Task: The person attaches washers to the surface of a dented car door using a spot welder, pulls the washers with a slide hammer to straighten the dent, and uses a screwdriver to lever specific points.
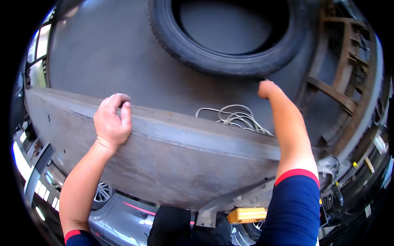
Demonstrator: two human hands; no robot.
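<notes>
My left hand [113,119] is over the top edge of a grey, worn metal side panel [193,141]. Its fingers are loosely curved, with a gap between thumb and forefinger, and nothing shows in it. Reaching across the panel, my right hand [267,89] is closed near the lower edge of a large black tyre [230,63]. A small dark bit shows at its fingertips; what it is, I cannot make out. The tyre lies on a flat grey metal floor [98,53]. Between the panel and my right forearm lies a loose coil of pale cable [238,117].
A rusty metal frame with crossbars [334,96] stands along the right. Below the panel are a silver car [123,219] and a yellow box-like object [247,215]. A metal bracket [206,217] juts out near my body. Tools and parts [347,176] lie at the lower right.
</notes>
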